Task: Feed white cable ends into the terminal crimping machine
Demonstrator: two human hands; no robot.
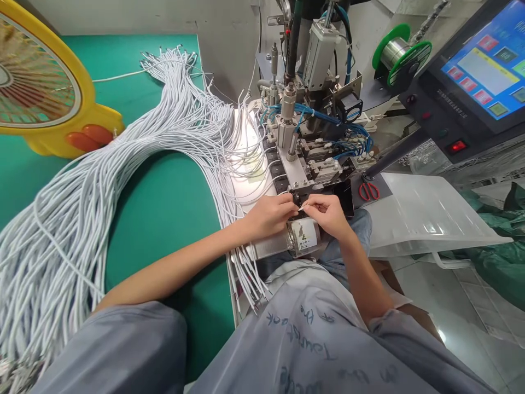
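My left hand (271,215) is closed in a pinch at the front edge of a soldering machine (293,158). Close on its right, my right hand (328,214) pinches too. Between the fingertips shows the short pale end of a white cable (302,208), which both hands appear to grip. Its fine wires are too small to make out. Several other white cables (262,189) run into the machine's row of slots just behind my left hand. A large bundle of white cables (135,148) sweeps across the green table to the left.
A yellow fan (88,117) stands at the far left on the green table mat (164,219). Solder wire on a green spool (396,54) and a lit control screen (488,71) are at the upper right. Red-handled scissors (368,191) lie beside a translucent plastic sheet (435,213).
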